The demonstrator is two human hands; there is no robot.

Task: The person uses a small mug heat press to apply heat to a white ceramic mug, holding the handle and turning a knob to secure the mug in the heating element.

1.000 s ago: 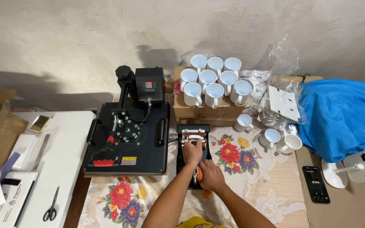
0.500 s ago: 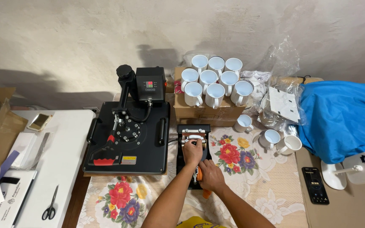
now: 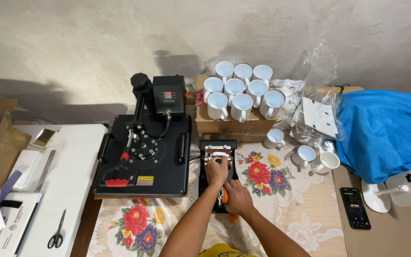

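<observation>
While both hands work on it, the small mug press (image 3: 217,164) lies on the flowered tablecloth (image 3: 281,209), its long axis running from the person toward the wall. The left hand (image 3: 216,171) curls over the white mug part clamped inside; the right hand (image 3: 236,197) grips the orange handle at the near end. Just left stands the flat heat press (image 3: 143,154); behind, white mugs (image 3: 241,93) sit on a cardboard box (image 3: 234,126).

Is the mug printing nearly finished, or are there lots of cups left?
Nothing looks printed yet. In hand: the left hand and right hand work at the small mug press. Left: nine white mugs stand blank on the cardboard box, and three more mugs on the flowered tablecloth.
</observation>
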